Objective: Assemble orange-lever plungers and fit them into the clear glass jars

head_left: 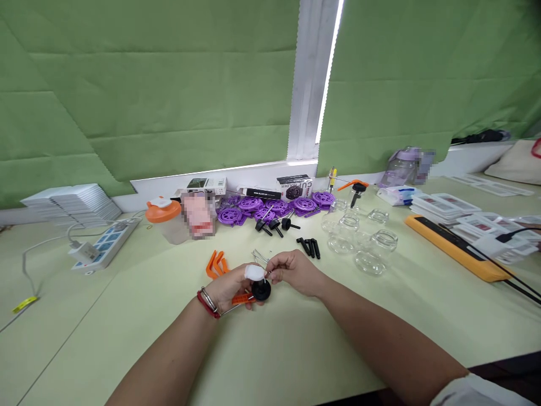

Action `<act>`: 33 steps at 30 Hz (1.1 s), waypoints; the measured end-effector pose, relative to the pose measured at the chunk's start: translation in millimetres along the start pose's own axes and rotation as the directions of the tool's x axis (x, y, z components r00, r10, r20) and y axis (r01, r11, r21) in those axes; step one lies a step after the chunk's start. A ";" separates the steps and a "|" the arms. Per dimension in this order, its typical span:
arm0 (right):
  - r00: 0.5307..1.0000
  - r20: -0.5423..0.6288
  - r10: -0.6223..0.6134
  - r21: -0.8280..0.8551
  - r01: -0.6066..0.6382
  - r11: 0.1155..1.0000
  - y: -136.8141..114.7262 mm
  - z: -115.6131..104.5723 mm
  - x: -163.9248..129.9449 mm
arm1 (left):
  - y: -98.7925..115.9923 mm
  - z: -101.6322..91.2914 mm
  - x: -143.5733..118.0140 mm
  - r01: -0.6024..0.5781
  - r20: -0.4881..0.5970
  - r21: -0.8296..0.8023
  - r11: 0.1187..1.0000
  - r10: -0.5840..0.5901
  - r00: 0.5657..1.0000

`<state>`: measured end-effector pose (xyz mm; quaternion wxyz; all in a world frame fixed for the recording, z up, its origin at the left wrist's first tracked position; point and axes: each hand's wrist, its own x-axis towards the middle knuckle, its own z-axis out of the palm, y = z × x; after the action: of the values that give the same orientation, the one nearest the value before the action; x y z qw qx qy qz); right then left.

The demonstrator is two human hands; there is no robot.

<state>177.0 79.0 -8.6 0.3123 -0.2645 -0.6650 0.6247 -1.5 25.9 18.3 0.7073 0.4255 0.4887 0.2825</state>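
Note:
Near the middle of the table, my left hand (231, 288) is closed around an assembly with a round black cap (261, 291), an orange handle (243, 299) and a thin metal rod. A white rounded piece (255, 273) sits above the cap at my fingers; whether it is joined to the cap, I cannot tell. My right hand (291, 272) pinches at the right edge of the white piece, and whatever is between its fingertips is too small to name. Loose orange handles (217, 264) lie just beyond my left hand. Thin metal pieces (261, 256) lie behind both hands.
Behind are black caps with rods (275, 227), purple slotted discs (250, 204) and black handles (311, 248). Clear glass jars (369, 261) stand to the right, near a yellow power strip (454, 248). Leftward are an orange-lidded container (164, 213) and a white power strip (105, 251).

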 end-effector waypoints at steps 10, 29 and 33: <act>0.983 0.063 -0.171 -0.334 0.182 0.925 -6.8 6.1 -1.4 | -2.4 -0.3 2.0 -0.021 0.032 0.041 0.999 0.020 0.999; 0.968 0.141 -0.206 -0.348 0.243 0.906 -9.6 3.1 -2.5 | -3.6 -1.5 2.1 -0.009 0.021 0.069 0.998 0.008 1.000; 0.966 0.142 -0.217 -0.383 0.256 0.888 -9.9 2.3 -2.1 | -2.5 -0.2 1.6 -0.026 0.013 0.071 0.997 0.025 1.000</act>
<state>177.1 75.0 1.0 0.2933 -0.2094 -0.8195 0.4456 -1.2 26.1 15.3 0.6909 0.4582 0.4889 0.2715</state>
